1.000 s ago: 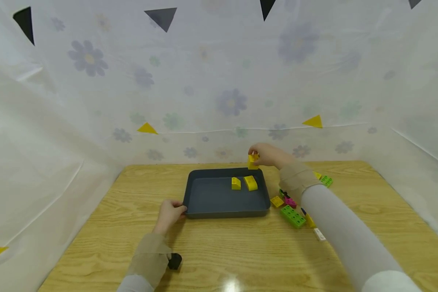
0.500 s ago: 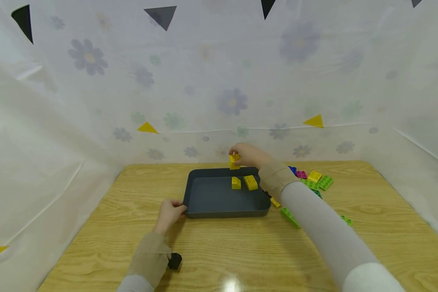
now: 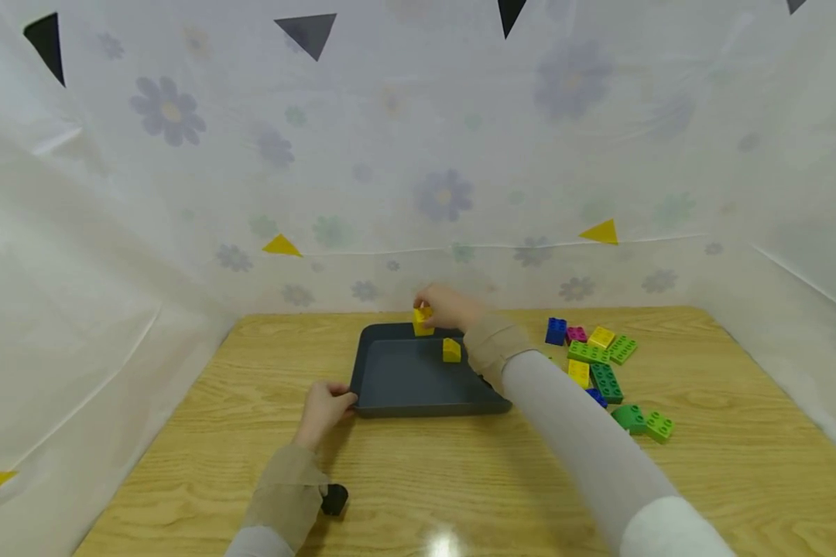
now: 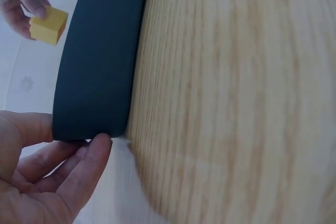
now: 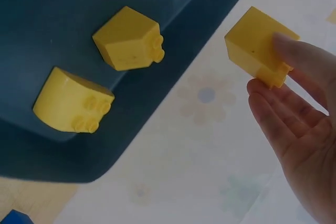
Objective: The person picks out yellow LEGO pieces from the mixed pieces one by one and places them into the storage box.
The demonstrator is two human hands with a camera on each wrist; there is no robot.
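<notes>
A yellow block (image 5: 257, 43) in the right hand (image 3: 449, 307), near the far edge of the tray (image 3: 425, 411)

The right hand pinches the yellow block between thumb and fingertips, spread only so wide as the block itself. The left hand (image 3: 323, 406) has thumb and fingers closed on the tray's near left corner. Inside the tray, toward its far right corner, lie a sloped block (image 5: 126, 40) and a curved block (image 5: 71, 100). Other coloured blocks (image 3: 589, 353) are on the table (image 3: 390, 487), toward its right edge.
</notes>
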